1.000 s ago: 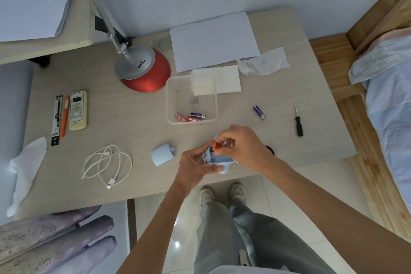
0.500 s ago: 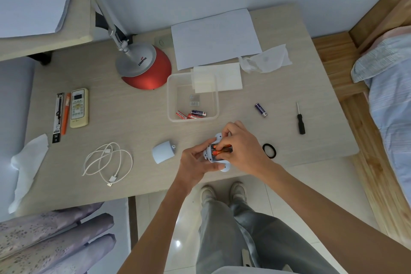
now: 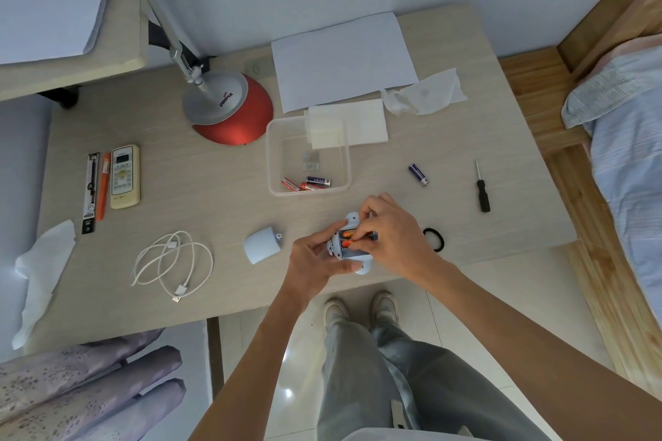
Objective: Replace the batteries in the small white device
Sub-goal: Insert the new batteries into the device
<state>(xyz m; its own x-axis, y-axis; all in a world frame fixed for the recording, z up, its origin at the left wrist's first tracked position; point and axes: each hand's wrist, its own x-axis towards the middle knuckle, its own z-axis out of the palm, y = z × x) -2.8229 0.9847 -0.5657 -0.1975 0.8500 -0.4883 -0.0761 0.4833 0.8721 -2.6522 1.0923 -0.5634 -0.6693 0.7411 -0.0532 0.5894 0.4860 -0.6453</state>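
Down from its tilt a second ago, the orange battery (image 3: 350,243) now lies almost flat in the open bay, beside a second orange cell (image 3: 346,234). Left hand (image 3: 313,261) curls round the device (image 3: 353,218), holding it over the table's (image 3: 215,197) near edge. Right hand (image 3: 394,243) pinches the battery with bent fingertips – fingers close together. Just left lies the cover (image 3: 261,245); behind, a clear tray (image 3: 271,154) with spare cells. Right of it sit a blue battery (image 3: 418,174) and a screwdriver (image 3: 482,191). At the back stand a lamp (image 3: 233,114) and paper (image 3: 344,57) – a bed (image 3: 630,154) lies to the right
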